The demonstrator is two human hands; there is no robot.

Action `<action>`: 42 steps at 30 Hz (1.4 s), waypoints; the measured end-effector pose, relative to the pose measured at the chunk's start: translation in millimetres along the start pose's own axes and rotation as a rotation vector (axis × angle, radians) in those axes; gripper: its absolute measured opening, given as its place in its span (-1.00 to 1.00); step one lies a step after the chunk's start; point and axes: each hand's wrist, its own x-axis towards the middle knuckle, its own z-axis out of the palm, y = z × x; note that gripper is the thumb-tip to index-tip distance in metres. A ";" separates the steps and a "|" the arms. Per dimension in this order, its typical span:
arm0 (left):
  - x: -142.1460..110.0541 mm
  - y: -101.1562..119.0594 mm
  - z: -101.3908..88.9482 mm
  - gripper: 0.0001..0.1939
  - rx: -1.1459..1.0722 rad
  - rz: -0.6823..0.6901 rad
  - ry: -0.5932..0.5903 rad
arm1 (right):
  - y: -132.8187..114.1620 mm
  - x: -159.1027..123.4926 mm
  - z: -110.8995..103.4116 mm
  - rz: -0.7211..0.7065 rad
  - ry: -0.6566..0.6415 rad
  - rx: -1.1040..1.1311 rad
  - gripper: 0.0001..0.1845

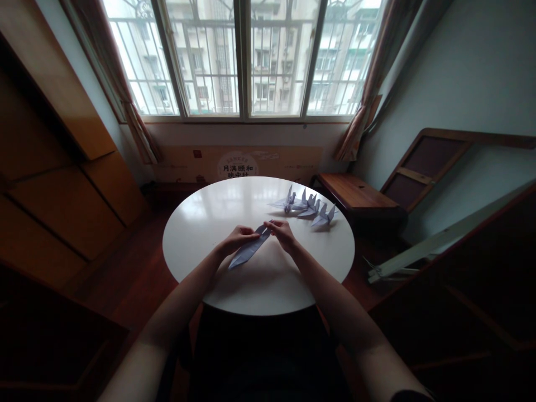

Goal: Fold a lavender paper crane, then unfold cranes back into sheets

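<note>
Folded paper (250,250) held over wht tbl (201,223), edge pinched by L hand (240,237), 1 o'clock end by R hand (283,232), paper cranes (310,208) grouped at tbl's 2 o'clock.

The paper birds (310,211) are grouped at the far right of the bench (268,287), beyond the paper piece (247,251) held over its middle, with the window (245,67) behind.

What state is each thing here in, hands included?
Pale lilac pointed paper strip: folded, held
Left hand: pinching the strip
Right hand: pinching its far end
Pale lilac paper cranes: folded, on the glossy white table
Brown fabric curtains: drawn aside
Flat brown cabinet doors: apparently shut
</note>
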 end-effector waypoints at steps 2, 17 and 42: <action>0.1 -0.3 0.0 -0.55 -0.001 -0.007 -0.010 | 2.3 3.1 -3.9 0.011 0.036 0.008 -0.59; 1.7 -1.8 -2.6 -0.55 -0.057 -0.009 0.112 | 1.8 -1.3 -5.3 0.205 -0.174 -0.044 -0.47; -0.3 -3.0 -7.4 -0.51 -0.094 -0.105 -0.090 | 13.0 8.8 -5.6 0.043 -0.018 0.018 -0.61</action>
